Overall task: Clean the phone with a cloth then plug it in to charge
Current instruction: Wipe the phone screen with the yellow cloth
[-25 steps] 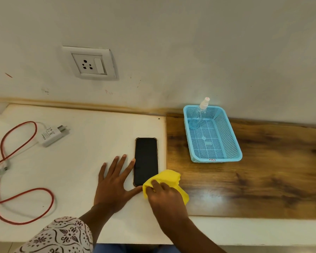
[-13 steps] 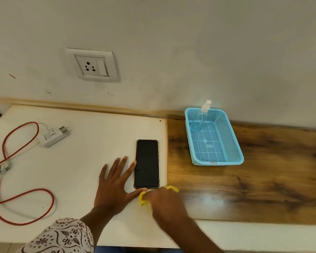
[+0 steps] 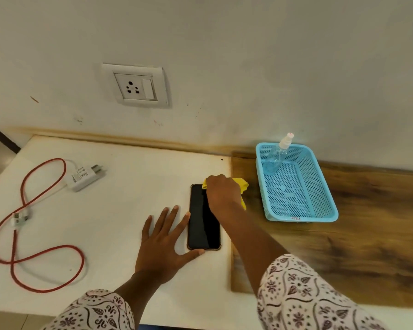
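Head view, so looking down at a white worktop with a wooden board butted up on its right. The phone lies flat, screen up, near the middle, long axis running 12 to 6 (away from the person and back toward them), right along the seam where white meets wood.

Left hand is flat and spread on the worktop at the phone's 8 o'clock, holding nothing; index tip touches the phone's left edge and the thumb sits under its near corner, so it looks like it's pinning the thing in place. Right hand is closed over a yellow cloth at the phone's far end, its 12 o'clock, cloth poking out toward 3.

The relation that matters: the rest of the screen lies at 6 o'clock from the right hand, so I'd say the stroke to come is a straight pull along the long axis toward the person. Nothing blocks that lane.

Room-wise: a blue basket with a spray bottle sits at 2 o'clock, close to the cloth, so not much slack to swing right. The charger brick and red cable are well off at 9-10 o'clock, nearer the left hand, and the wall socket is up at 11. Charging part isn't started yet as far as I can tell.
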{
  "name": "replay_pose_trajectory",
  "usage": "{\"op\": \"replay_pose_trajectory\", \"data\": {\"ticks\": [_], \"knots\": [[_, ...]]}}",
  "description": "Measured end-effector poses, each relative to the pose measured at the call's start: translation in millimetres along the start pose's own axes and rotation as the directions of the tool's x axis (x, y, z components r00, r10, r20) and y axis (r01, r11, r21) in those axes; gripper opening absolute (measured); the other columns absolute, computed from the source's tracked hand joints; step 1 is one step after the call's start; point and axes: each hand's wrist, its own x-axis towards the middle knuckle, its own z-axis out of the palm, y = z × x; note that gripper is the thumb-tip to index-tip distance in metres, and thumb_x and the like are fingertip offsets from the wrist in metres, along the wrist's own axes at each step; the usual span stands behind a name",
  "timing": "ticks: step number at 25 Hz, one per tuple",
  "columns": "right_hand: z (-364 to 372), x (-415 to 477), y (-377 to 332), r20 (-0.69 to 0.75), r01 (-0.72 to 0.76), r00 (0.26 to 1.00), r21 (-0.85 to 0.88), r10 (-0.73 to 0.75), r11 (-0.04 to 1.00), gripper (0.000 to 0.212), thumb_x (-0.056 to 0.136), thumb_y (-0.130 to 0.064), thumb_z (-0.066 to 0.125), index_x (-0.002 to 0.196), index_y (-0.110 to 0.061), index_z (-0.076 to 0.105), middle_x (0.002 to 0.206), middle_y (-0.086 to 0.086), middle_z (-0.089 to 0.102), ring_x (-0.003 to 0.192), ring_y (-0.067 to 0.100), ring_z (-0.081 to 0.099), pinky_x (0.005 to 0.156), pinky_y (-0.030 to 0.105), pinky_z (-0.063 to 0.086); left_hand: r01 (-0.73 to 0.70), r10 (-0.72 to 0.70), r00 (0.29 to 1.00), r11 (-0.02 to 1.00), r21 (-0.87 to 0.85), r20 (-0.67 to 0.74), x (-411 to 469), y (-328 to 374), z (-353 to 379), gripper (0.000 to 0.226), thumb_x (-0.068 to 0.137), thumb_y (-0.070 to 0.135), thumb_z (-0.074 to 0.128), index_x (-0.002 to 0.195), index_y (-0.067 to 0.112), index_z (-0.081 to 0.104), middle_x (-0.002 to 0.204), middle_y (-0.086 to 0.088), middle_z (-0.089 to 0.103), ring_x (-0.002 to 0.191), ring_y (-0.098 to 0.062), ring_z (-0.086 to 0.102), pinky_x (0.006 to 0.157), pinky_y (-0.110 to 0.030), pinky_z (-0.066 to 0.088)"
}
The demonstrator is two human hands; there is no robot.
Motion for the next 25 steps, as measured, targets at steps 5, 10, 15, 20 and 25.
{"op": "replay_pose_trajectory", "data": {"ticks": [5,10,15,20,25], "knots": [[22.3,-7.4,-36.9,-0.086,0.132,0.987,-0.085,-0.139,0.988,0.018,0.088,-0.001,0.053,0.097,-0.008,0.066,0.102,0.013,0.070,0.097,0.029,0.065,0.070,0.033,0.050,-0.016,0.016,1.000,1.000,-0.008,-0.015,1.0,1.9,-4.7,0.083,0.073,0.084,0.026,0.139,0.035,0.034,0.153,0.000,0.029,0.143,-0.021,0.022,0.116,-0.050,0.015],[35.6,-30.4,-10.6,0.023,0.445,0.893,-0.185,-0.449,0.876,0.027,0.091,-0.005,0.047,0.116,-0.007,0.057,0.129,0.017,0.054,0.108,0.034,0.058,0.081,0.041,0.049,-0.012,0.012,1.000,1.000,-0.021,-0.002,1.0,3.5,-3.9,0.081,0.072,0.083,0.032,0.136,0.033,0.039,0.151,-0.001,0.034,0.142,-0.021,0.027,0.115,-0.051,0.017],[29.0,-42.8,46.8,0.119,0.427,0.904,-0.224,-0.410,0.876,0.041,0.094,-0.006,0.046,0.134,-0.011,0.044,0.150,0.012,0.036,0.126,0.032,0.046,0.095,0.040,0.045,0.003,-0.003,1.000,1.000,0.017,0.021,-0.9,0.5,-0.7,0.087,0.073,0.084,0.030,0.145,0.038,0.015,0.156,0.004,0.019,0.145,-0.018,0.014,0.116,-0.046,0.008],[36.1,-74.6,-22.7,0.026,0.099,0.995,-0.115,-0.096,0.988,0.029,0.084,-0.020,0.066,0.109,-0.006,0.064,0.118,0.020,0.062,0.096,0.032,0.065,0.078,0.035,0.053,-0.024,0.023,0.999,0.999,0.024,0.032,-0.1,1.3,-5.0,0.082,0.078,0.079,0.018,0.143,0.031,0.029,0.153,-0.001,0.026,0.142,-0.024,0.024,0.114,-0.047,0.011],[48.5,-90.7,-31.1,0.139,0.318,0.943,-0.105,-0.303,0.942,0.039,0.094,-0.006,0.048,0.131,0.005,0.045,0.143,0.029,0.038,0.120,0.046,0.048,0.095,0.050,0.045,-0.044,0.042,0.998,0.998,0.034,0.052,0.7,1.2,-6.6,0.079,0.083,0.073,0.008,0.143,0.028,0.030,0.151,-0.006,0.033,0.140,-0.028,0.029,0.112,-0.047,0.012]]}}
